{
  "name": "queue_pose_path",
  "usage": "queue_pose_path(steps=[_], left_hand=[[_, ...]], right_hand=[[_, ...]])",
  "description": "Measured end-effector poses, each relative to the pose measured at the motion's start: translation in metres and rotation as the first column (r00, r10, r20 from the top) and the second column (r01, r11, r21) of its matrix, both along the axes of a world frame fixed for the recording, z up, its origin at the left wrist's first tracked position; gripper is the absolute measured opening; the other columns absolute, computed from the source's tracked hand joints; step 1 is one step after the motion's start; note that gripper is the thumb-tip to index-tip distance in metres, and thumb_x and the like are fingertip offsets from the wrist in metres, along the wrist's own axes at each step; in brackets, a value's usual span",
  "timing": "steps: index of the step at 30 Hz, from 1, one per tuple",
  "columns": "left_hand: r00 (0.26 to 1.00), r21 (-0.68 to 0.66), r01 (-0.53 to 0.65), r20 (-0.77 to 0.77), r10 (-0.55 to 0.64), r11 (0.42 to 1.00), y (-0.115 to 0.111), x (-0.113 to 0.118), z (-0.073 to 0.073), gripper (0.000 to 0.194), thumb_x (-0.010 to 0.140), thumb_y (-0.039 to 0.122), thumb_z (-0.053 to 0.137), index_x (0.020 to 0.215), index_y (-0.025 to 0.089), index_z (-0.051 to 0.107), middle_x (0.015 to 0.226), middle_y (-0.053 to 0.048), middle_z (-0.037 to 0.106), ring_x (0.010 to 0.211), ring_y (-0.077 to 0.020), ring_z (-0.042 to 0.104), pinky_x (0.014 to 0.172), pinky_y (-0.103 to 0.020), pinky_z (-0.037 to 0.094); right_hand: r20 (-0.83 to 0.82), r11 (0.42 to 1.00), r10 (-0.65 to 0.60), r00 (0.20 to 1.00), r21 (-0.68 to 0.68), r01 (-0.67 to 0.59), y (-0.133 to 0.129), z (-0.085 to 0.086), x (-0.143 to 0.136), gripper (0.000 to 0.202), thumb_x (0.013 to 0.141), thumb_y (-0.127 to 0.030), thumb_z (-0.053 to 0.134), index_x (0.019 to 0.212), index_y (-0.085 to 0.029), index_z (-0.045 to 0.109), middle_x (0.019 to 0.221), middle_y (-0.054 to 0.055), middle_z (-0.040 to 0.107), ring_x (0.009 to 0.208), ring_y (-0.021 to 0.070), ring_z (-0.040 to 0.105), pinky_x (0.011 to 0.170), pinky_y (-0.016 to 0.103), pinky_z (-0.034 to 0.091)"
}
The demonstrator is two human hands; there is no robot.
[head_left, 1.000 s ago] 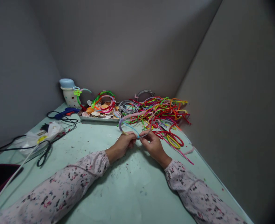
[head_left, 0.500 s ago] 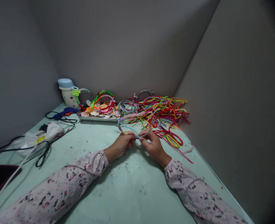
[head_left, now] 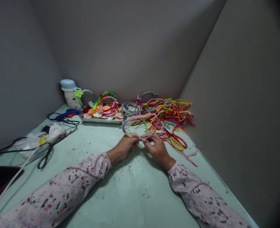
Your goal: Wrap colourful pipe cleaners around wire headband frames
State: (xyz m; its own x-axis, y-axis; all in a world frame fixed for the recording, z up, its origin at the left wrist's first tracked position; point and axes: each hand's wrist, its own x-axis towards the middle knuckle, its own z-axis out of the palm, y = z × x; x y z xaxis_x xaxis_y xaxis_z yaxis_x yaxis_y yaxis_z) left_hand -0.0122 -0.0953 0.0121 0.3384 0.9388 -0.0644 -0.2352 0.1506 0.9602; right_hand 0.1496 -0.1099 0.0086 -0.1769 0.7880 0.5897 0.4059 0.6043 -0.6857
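Note:
Between both hands, over the middle of the table, is a wire hoop (head_left: 140, 117) partly wrapped in fuzzy pipe cleaner. Its wrapping runs from pink at the top through purple to pale yellow at the left; the lower right part looks like bare grey wire. My left hand (head_left: 127, 144) is closed around the hoop's lower left. Close beside it, my right hand (head_left: 157, 148) pinches the hoop's lower edge, where a light blue pipe cleaner (head_left: 141, 138) shows at the fingertips. Part of that blue strand is hidden by my fingers.
Behind are a metal tray (head_left: 102, 121) of shells with wrapped hoops on it, coiled grey wire (head_left: 131, 108), and a heap of coloured pipe cleaners (head_left: 168, 109). To the left are a lidded cup (head_left: 71, 96), a plastic bag (head_left: 30, 144) and black cords (head_left: 50, 150).
The blue strand's free end, which stretched up and left across the hoop, now shows much less. The hoop has tilted slightly, and both hands stay in nearly the same place.

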Motion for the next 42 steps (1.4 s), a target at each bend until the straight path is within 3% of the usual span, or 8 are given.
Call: queue_pose_path(steps=[14, 22, 32, 42], left_hand=[[0.962, 0.232, -0.073, -0.24, 0.13, 0.97, 0.001, -0.001, 0.0, 0.018, 0.075, 0.03, 0.057, 0.063, 0.017, 0.052, 0.055, 0.003, 0.046, 0.05, -0.0094, 0.038, 0.048, -0.024, 0.025], [0.961, 0.283, -0.07, -0.239, 0.141, 0.957, 0.002, -0.003, 0.002, 0.016, 0.076, 0.028, 0.053, 0.065, 0.017, 0.053, 0.057, 0.003, 0.046, 0.052, -0.0099, 0.039, 0.049, -0.024, 0.027], [0.937, 0.355, -0.036, -0.313, 0.155, 0.934, -0.001, -0.003, 0.009, 0.012, 0.075, 0.025, 0.053, 0.067, 0.017, 0.055, 0.057, 0.003, 0.048, 0.053, -0.0096, 0.038, 0.052, -0.024, 0.029], [0.921, 0.418, -0.005, -0.353, 0.167, 0.908, -0.001, -0.002, 0.015, 0.012, 0.075, 0.023, 0.052, 0.064, 0.016, 0.054, 0.06, 0.003, 0.05, 0.057, -0.0099, 0.041, 0.055, -0.024, 0.03]], right_hand=[[0.081, 0.989, -0.098, 0.992, 0.12, 0.088, 0.004, -0.003, -0.003, 0.009, 0.087, -0.022, 0.056, 0.089, -0.019, 0.064, 0.088, 0.007, 0.065, 0.086, 0.021, 0.061, 0.08, 0.035, 0.049], [0.032, 0.998, -0.042, 0.999, 0.056, 0.04, 0.0, 0.002, -0.002, 0.014, 0.09, -0.027, 0.053, 0.09, -0.019, 0.064, 0.089, 0.006, 0.065, 0.086, 0.02, 0.061, 0.078, 0.033, 0.047], [0.067, 0.996, -0.091, 0.994, -0.001, 0.091, 0.002, 0.002, -0.003, 0.019, 0.092, -0.029, 0.049, 0.083, -0.02, 0.062, 0.083, 0.004, 0.062, 0.084, 0.0201, 0.058, 0.079, 0.032, 0.043], [0.055, 0.998, -0.058, 0.997, -0.035, 0.06, 0.0, 0.002, -0.002, 0.022, 0.094, -0.031, 0.044, 0.084, -0.02, 0.06, 0.082, 0.004, 0.059, 0.083, 0.02, 0.056, 0.077, 0.031, 0.043]])
